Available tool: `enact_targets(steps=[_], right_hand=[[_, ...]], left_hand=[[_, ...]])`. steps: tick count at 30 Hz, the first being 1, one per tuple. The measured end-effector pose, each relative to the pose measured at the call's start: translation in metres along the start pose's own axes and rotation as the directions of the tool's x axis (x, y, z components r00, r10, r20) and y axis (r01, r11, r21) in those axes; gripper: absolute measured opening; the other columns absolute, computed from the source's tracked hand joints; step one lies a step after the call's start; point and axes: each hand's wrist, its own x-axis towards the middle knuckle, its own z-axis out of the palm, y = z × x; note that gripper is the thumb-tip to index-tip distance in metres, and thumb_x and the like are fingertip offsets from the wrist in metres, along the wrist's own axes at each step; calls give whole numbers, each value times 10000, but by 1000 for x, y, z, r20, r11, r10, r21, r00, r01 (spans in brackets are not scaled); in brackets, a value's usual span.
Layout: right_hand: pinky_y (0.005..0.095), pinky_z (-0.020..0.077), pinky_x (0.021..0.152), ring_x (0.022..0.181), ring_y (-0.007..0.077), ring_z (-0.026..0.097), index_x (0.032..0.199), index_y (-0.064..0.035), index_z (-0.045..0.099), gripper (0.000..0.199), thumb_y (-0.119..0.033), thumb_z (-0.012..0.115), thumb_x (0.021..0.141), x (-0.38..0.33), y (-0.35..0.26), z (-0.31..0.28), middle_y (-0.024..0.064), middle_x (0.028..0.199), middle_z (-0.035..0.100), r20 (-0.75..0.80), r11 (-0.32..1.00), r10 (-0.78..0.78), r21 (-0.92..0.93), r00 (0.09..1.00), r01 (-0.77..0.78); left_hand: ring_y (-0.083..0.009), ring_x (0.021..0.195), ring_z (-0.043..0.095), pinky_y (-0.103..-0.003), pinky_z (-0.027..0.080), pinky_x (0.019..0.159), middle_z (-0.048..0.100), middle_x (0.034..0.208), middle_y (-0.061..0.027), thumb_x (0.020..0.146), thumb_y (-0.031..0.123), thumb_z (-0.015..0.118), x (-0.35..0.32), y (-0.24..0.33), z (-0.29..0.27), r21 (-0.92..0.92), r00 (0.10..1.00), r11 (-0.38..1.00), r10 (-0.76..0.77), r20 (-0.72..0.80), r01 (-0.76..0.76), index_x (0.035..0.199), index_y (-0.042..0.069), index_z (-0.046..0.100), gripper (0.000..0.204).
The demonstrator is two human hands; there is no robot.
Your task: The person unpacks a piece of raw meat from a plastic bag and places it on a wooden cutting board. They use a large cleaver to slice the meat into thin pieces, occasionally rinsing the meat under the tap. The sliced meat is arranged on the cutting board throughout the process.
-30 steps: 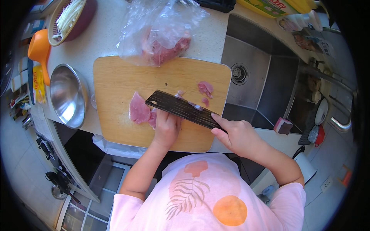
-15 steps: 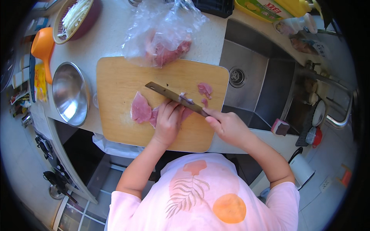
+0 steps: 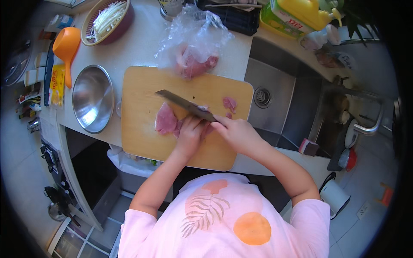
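Observation:
A wooden cutting board (image 3: 142, 142) lies in front of me on the counter. My right hand (image 3: 237, 134) grips the handle of a kitchen knife (image 3: 180, 102), whose broad dark blade slants toward the far left across the board. Beneath and beside the blade, my left hand (image 3: 191, 134) presses curled fingers on a slab of raw pink meat (image 3: 166, 119); they hide part of it. Small cut bits of meat (image 3: 229, 103) lie near the board's right edge. At the far edge, a larger chunk of meat (image 3: 195, 65) sits partly inside a clear plastic bag (image 3: 193, 32).
A steel bowl (image 3: 93, 99) stands left of the board, near an orange ladle-like scoop (image 3: 66, 45). Farther back, a basket (image 3: 125, 23) holds thin white mushrooms. On the right are a sink (image 3: 271, 71), a sponge (image 3: 308, 147) and a yellow pump bottle (image 3: 288, 17).
The knife has slid toward the far left over the meat, bringing my right hand closer to my left. My left hand stays on the slab. The whole view has shifted slightly.

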Motion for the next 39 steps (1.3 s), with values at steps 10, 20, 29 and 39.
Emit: enact_targets(steps=[10, 20, 29, 39], right_hand=[[220, 292, 356, 349, 67, 337, 575, -69, 414, 669, -590, 248, 960, -64, 25, -25, -1, 449, 367, 192, 507, 135, 830, 972, -235], [198, 239, 331, 315, 67, 273, 493, -122, 342, 733, -729, 202, 879, -73, 47, -31, -31, 398, 298, 168, 264, 112, 945, 979, -192], [197, 222, 309, 297, 66, 250, 486, -137, 307, 720, -737, 215, 872, -100, 63, -37, -40, 392, 279, 79, 129, 163, 987, 983, -101], [198, 219, 307, 290, 74, 258, 480, -141, 298, 723, -755, 232, 855, -104, 63, -32, -28, 383, 291, 102, 124, 182, 984, 978, -126]], left_hand=[[-239, 1086, 557, -395, 440, 946, 619, 1120, -98, 971, 201, 453, 50, 33, -27, -845, 678, -438, -521, 518, 308, 1115, 43, 585, 251], [-237, 1134, 539, -401, 393, 1020, 584, 1191, -121, 961, 203, 454, 49, 5, 0, -750, 727, -494, -295, 621, 440, 1169, 28, 554, 289], [-319, 1126, 430, -412, 428, 844, 483, 1130, -138, 655, 57, 613, 67, 25, 40, 105, 938, 976, 151, 313, -192, 1055, 41, 585, 402], [-301, 979, 490, -412, 491, 722, 533, 968, -118, 700, 35, 576, 64, 36, 65, 220, 952, 972, 9, 307, -80, 881, 33, 605, 183]])
